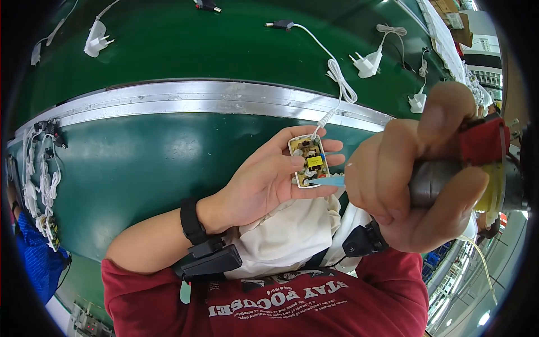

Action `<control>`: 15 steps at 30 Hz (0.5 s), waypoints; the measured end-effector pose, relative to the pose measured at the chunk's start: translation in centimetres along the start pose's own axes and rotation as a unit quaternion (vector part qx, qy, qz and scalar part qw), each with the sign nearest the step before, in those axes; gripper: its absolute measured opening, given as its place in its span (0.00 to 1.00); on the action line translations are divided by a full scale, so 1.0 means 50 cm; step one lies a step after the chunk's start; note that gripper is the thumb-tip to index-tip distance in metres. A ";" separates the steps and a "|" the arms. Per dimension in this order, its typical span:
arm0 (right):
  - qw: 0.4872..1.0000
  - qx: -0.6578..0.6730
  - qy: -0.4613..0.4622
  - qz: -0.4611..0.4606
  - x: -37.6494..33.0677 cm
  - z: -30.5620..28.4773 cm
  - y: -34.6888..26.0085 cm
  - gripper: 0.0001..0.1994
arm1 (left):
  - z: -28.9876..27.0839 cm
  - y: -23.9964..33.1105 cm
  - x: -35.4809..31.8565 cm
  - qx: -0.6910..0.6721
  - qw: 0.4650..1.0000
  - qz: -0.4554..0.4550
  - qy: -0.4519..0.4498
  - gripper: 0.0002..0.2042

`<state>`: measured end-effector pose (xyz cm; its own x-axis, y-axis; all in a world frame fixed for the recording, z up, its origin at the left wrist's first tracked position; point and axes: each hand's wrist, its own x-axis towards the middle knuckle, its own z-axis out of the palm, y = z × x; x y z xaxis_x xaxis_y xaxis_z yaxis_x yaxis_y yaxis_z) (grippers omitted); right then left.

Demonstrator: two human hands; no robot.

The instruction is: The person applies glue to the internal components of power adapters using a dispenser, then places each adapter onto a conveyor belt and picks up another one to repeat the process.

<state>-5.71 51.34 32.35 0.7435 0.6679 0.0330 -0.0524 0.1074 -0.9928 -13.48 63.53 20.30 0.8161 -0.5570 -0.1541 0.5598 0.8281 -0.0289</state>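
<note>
An opened white power adapter lies in my left hand, its circuit board and yellow transformer showing. My left thumb presses on its edge, and the other fingers support it from below. Close to the camera, my right hand is wrapped around a glue dispenser with a grey barrel and a red part at its back end. Its tapered light-blue nozzle reaches over the lower end of the board; whether the tip touches cannot be made out. A white cord runs from the adapter up across the metal rail.
A silver metal rail crosses the green table. Beyond it lie white plug adapters, one at left and another at right. Bundled white cables lie at the left edge, near a blue cloth.
</note>
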 end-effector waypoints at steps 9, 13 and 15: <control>0.996 -0.037 0.077 0.015 -0.001 -0.006 -0.029 0.22 | 0.026 -0.001 0.011 0.085 0.994 -0.021 0.062 0.20; 0.994 -0.064 0.088 0.009 0.031 0.051 -0.047 0.23 | 0.040 0.066 -0.009 0.212 0.974 0.022 0.074 0.18; 0.995 -0.068 0.074 0.002 0.043 0.070 -0.054 0.22 | 0.058 0.141 0.023 0.278 0.955 0.022 0.099 0.17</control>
<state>-6.31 55.06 35.48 0.8345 0.5505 0.0215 0.0277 -0.0030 -0.9996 -8.19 68.55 22.80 0.8281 -0.4545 -0.3283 0.5605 0.6578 0.5032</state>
